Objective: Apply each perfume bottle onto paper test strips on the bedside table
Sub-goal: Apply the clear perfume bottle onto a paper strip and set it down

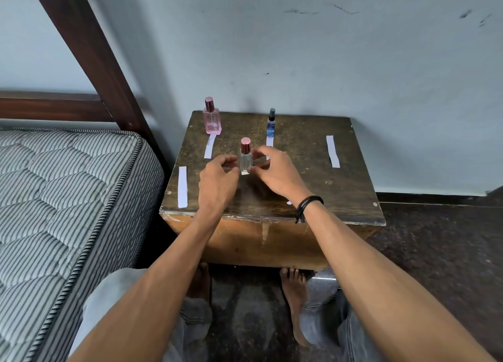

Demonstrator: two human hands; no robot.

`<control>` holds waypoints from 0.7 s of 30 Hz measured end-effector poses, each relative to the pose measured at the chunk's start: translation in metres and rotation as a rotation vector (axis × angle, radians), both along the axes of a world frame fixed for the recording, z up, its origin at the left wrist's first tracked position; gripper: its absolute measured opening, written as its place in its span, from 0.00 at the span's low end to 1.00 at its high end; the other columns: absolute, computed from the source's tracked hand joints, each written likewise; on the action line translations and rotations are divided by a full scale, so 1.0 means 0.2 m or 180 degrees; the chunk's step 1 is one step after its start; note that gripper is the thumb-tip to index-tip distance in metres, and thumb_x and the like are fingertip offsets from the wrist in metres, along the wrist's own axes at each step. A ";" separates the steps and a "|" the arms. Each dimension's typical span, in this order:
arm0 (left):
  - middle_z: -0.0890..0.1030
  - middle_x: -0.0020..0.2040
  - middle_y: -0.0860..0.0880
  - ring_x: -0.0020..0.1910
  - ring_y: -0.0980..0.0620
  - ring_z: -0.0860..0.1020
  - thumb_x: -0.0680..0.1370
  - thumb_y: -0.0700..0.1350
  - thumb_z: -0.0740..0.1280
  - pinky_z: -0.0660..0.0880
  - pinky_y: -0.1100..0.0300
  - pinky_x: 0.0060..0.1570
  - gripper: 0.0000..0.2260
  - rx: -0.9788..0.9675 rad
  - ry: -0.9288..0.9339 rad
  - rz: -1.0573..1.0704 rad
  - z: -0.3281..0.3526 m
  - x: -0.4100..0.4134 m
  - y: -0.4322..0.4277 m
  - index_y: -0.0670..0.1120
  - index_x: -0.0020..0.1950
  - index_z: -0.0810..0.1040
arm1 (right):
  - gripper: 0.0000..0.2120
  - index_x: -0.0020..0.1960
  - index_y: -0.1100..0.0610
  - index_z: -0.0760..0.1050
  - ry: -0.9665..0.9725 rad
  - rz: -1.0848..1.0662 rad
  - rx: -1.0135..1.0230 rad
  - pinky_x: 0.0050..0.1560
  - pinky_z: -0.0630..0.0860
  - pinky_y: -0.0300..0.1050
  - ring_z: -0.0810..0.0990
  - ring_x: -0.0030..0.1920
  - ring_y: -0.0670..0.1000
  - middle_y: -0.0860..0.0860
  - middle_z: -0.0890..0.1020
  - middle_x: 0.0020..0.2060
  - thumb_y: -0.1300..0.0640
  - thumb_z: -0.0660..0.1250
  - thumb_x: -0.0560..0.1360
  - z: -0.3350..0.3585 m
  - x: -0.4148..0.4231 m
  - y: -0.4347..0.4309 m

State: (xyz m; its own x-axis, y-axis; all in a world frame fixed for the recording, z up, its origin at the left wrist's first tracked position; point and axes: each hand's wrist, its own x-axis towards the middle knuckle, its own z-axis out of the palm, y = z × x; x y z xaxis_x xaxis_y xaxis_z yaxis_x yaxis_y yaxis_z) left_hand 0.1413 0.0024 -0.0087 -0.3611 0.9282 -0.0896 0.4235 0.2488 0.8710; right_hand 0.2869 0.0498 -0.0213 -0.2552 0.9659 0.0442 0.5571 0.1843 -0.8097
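Observation:
A small clear perfume bottle (245, 163) with a rose-coloured cap stands upright in the middle of the wooden bedside table (340, 198). My left hand (217, 179) curls against its left side, fingertips on the glass. My right hand (276, 171) curls round its right side, thumb low on the body and index finger near the neck. A pink bottle (212, 120) stands at the back left with a paper strip (209, 146) in front of it. A slim blue bottle (271, 123) stands at the back middle on another strip (269, 141).
Two more white strips lie on the table, one near the left edge (183, 187) and one at the right (333, 151). A striped mattress (68, 198) and dark bed frame (89, 51) adjoin the table's left side. The wall is directly behind. My bare feet are under the table front.

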 end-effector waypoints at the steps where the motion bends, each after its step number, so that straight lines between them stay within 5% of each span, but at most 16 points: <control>1: 0.85 0.54 0.53 0.55 0.53 0.81 0.76 0.43 0.68 0.78 0.48 0.61 0.14 -0.0004 0.0008 -0.0022 0.00 0.00 0.00 0.52 0.61 0.82 | 0.15 0.63 0.53 0.79 0.0002 0.0000 0.0001 0.49 0.74 0.36 0.82 0.51 0.45 0.47 0.82 0.58 0.60 0.74 0.77 0.00 -0.01 0.00; 14: 0.85 0.55 0.53 0.53 0.58 0.81 0.78 0.39 0.67 0.78 0.56 0.60 0.14 0.0236 -0.0124 -0.0204 -0.01 0.04 0.01 0.49 0.62 0.83 | 0.15 0.61 0.53 0.79 0.0213 -0.0093 -0.0072 0.54 0.78 0.44 0.84 0.52 0.48 0.47 0.83 0.56 0.60 0.74 0.76 0.01 0.05 -0.02; 21: 0.85 0.54 0.56 0.55 0.61 0.82 0.77 0.36 0.67 0.78 0.54 0.63 0.17 0.0488 -0.0358 -0.0661 -0.03 0.20 0.05 0.50 0.62 0.82 | 0.13 0.59 0.53 0.79 0.0294 -0.0346 0.0008 0.45 0.72 0.31 0.81 0.48 0.38 0.44 0.83 0.52 0.59 0.75 0.76 0.03 0.25 0.02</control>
